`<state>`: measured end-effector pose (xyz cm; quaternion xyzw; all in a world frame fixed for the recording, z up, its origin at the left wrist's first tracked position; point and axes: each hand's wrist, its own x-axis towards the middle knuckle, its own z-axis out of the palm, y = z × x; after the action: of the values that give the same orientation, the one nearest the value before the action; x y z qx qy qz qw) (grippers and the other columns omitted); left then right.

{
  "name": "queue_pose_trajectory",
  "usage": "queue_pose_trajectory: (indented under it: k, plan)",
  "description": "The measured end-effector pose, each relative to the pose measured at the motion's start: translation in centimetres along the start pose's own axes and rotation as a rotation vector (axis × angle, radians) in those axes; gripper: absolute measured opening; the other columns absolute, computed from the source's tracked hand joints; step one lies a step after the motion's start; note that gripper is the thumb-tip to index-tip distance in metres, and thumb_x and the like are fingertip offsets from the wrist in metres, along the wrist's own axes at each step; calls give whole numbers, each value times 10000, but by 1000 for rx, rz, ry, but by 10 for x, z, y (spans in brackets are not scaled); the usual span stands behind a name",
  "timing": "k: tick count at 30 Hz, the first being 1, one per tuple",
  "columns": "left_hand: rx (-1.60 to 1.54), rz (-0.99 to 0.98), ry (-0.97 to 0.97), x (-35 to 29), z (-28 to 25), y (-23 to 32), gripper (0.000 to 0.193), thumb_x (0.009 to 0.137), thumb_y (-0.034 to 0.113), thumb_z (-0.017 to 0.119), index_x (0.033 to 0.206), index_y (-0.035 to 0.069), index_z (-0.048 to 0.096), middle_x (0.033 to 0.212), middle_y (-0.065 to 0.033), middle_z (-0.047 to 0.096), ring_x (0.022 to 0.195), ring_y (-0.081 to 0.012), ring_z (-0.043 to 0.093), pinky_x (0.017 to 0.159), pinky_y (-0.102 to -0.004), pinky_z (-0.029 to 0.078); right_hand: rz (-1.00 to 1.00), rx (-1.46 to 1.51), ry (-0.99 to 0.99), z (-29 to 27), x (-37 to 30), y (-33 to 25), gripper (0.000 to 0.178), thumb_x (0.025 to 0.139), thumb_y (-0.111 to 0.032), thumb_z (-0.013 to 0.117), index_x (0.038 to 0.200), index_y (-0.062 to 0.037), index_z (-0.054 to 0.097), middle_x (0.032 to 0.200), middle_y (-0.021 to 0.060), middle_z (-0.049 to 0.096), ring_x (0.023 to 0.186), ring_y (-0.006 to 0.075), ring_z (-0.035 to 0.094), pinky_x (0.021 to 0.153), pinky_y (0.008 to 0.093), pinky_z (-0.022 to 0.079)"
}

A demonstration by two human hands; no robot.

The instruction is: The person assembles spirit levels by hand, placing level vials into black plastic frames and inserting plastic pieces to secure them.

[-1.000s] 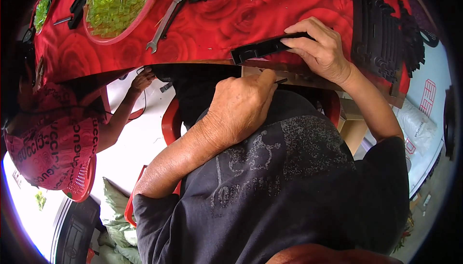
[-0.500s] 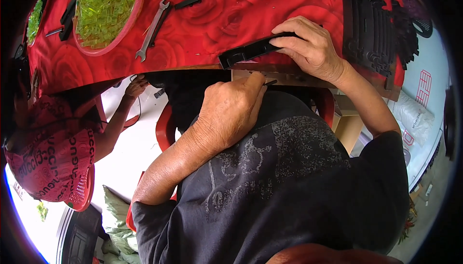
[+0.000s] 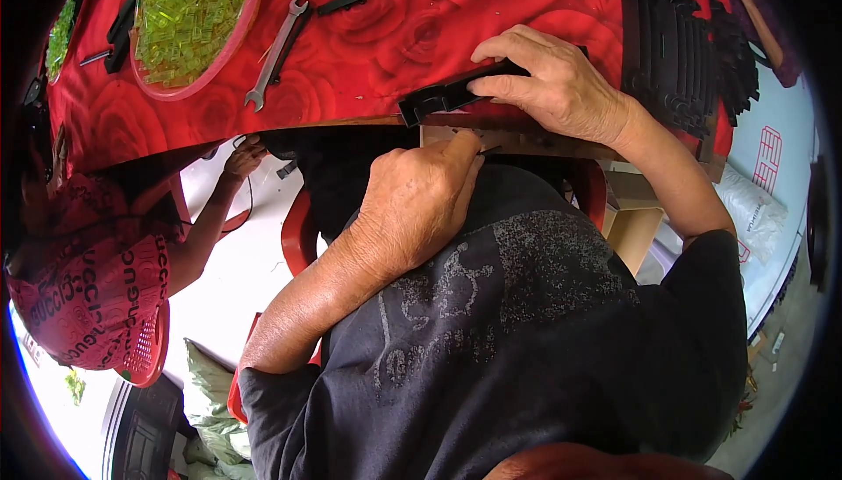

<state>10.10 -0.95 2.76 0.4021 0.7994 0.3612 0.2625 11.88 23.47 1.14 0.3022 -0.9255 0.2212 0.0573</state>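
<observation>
A long black plastic part [image 3: 430, 105] with a channel shape lies slantwise at the near edge of the red-covered table. My right hand [image 3: 561, 85] is closed on its far right end, thumb on the near side and fingers across the top. Below the part's left end, my left hand [image 3: 419, 191] is curled into a fist in front of my dark shirt. From that fist a thin dark stick-like piece [image 3: 491, 149] pokes out to the right; the rest of it is hidden by the fingers.
A pink-rimmed basin [image 3: 254, 20] of yellow-green clear pieces stands at the far left, with a wrench [image 3: 279, 55] beside it. Long black parts [image 3: 671, 50] are lined up at the right. Another person's hand [image 3: 246, 156] is at the left, below the table.
My right hand has slid slightly left along the black part, its fingers a little further apart. My left hand has barely moved. At the upper right, another person's arm has come into view.
</observation>
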Motion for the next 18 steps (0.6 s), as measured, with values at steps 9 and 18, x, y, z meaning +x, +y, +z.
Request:
queue_pose_trajectory:
  k: [9, 18]
  plan:
    - [-10, 6, 6, 0, 0, -2, 99, 927, 106, 632, 990, 38, 597, 764, -184, 639, 730, -373, 674, 610, -444, 523, -9, 23, 15, 3, 0, 2, 143, 801, -68, 666, 942, -58, 686, 1044, 70, 603, 950, 245, 645, 760, 342, 576]
    - [-16, 0, 25, -1, 0, -2, 111, 916, 85, 644, 999, 26, 600, 783, -189, 652, 741, -374, 680, 620, -435, 530, 128, 64, 171, 1, -9, 2, 375, 689, -45, 807, 1028, -49, 647, 1018, 62, 641, 922, 234, 668, 778, 338, 585]
